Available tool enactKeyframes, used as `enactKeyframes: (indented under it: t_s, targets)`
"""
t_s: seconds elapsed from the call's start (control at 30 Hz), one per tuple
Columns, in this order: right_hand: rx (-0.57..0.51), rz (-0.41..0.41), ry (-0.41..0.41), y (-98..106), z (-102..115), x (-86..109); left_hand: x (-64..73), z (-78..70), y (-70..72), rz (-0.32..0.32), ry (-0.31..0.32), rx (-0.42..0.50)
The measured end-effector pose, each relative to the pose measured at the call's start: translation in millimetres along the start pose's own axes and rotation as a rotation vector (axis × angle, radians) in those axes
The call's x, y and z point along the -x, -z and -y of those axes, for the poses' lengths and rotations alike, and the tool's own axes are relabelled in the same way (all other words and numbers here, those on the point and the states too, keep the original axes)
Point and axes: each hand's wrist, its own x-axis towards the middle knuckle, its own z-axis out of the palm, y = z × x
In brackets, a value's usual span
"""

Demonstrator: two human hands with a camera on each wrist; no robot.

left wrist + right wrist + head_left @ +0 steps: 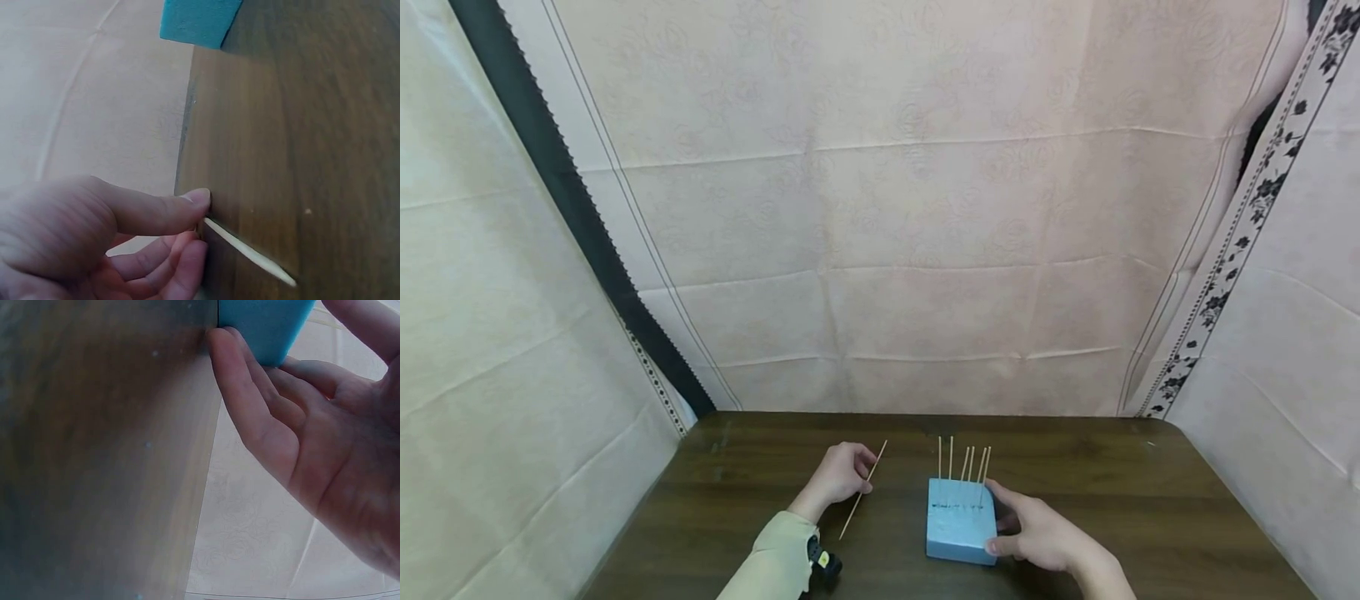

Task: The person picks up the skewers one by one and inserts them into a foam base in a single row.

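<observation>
A light blue foam-like block (961,521) sits on the table with several thin wooden skewers (951,458) standing up from its top, some leaning. My right hand (1037,529) holds the block's right side, forefinger at the far corner and thumb at the near one. In the right wrist view, its fingers (250,394) lie along the blue face. To the left of the block, my left hand (842,477) pinches another wooden skewer (853,515) between thumb and fingers. This skewer slants, and its pointed end (275,270) shows in the left wrist view.
The brown wooden table (760,467) ends at a far edge behind the block. Pale creased cloth (925,250) hangs beyond it, with more cloth at both sides. A dark camera (826,562) is strapped to my left wrist.
</observation>
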Motion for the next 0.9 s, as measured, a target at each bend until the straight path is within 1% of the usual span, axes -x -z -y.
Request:
enactKeyframes:
  t_s: [0.2, 0.4, 0.47, 0.57, 0.63, 0.73, 0.9]
  targets:
    - [0.003, -0.001, 0.003, 0, 0, 1.3, 3.0, -3.0, 0.7, 0.006, 0.028, 0.001]
    - [0.01, -0.001, 0.014, 0, 0, 1.0, 5.5, -6.7, -0.1, -0.008, 0.061, -0.066]
    - [0.014, -0.004, 0.011, 0, -1, 0.3, 6.0, -7.4, -0.1, -0.013, 0.064, -0.088]
    - [0.016, -0.008, 0.007, 0, -1, -0.3, 7.1, -7.9, 0.2, -0.016, 0.056, -0.096]
    - [0.015, -0.009, 0.003, 0, -1, -0.6, 7.8, -7.5, 1.0, -0.018, 0.041, -0.087]
    - [0.009, -0.007, 0.002, 0, -1, -0.5, 9.4, -5.5, 1.9, -0.006, 0.037, -0.039]
    - [0.006, -0.008, 0.005, -1, -1, -0.7, 11.5, -4.2, 5.2, 0.02, 0.064, 0.044]
